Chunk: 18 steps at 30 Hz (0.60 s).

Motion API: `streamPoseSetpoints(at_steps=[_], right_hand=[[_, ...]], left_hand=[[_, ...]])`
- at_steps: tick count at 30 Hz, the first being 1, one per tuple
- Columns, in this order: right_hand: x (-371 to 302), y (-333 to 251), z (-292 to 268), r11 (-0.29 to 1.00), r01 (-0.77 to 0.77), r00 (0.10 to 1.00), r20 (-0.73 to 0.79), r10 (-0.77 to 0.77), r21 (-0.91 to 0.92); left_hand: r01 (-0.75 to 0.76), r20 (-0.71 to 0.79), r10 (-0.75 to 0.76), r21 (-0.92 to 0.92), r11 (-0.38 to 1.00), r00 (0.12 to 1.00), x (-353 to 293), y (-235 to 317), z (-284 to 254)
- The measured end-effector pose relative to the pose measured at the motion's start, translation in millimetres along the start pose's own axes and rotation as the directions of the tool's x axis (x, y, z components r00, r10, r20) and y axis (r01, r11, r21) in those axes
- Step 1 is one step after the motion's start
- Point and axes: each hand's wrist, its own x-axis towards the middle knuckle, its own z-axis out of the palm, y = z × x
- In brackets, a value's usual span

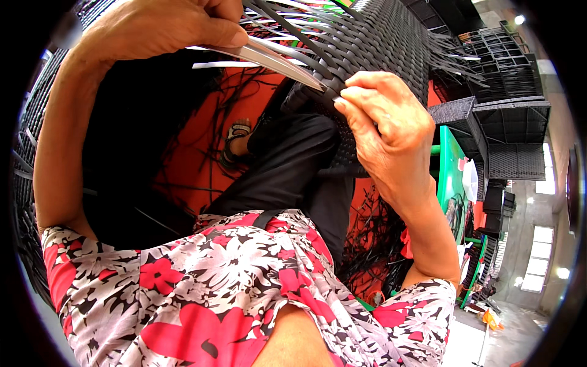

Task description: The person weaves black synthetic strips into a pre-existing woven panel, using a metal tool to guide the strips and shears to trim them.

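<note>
A dark woven plastic-rattan panel (382,40) curves over a frame in front of me, with many loose flat strips trailing from its left edge. My left hand (168,27), at the upper left, is closed with its thumb pressed on a pale, shiny rattan strip (278,61). That strip runs slanting down to the corner of the weave. There my right hand (391,122) pinches with thumb and forefinger at the strip's dark end, right against the woven edge. The fingertips hide exactly how the strip passes through the weave.
Cut strips lie scattered on the red floor (183,162) and pile up beside my leg. To the right stand a green table or stool (452,165) and black woven furniture (510,134). More dark weave (27,177) lines the far left.
</note>
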Motion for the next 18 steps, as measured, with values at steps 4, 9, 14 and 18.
streamPoseSetpoints(at_steps=[4,9,14,18], right_hand=[[-13,6,-9,0.995,-0.064,0.997,-0.052,0.061,-0.074],[-11,8,-4,0.968,-0.239,0.970,0.064,0.234,0.079],[-7,6,-2,0.925,-0.319,0.948,0.070,0.311,0.208],[-4,9,9,0.920,-0.269,0.960,0.006,0.279,0.285]], left_hand=[[0.015,0.097,-0.012,-0.026,1.000,0.995,23,5,0],[0.151,0.002,-0.154,-0.216,0.965,0.988,8,2,14],[0.033,-0.019,-0.035,-0.078,0.996,0.999,4,-2,2],[0.051,-0.015,-0.053,-0.098,0.994,0.998,8,-15,3]])
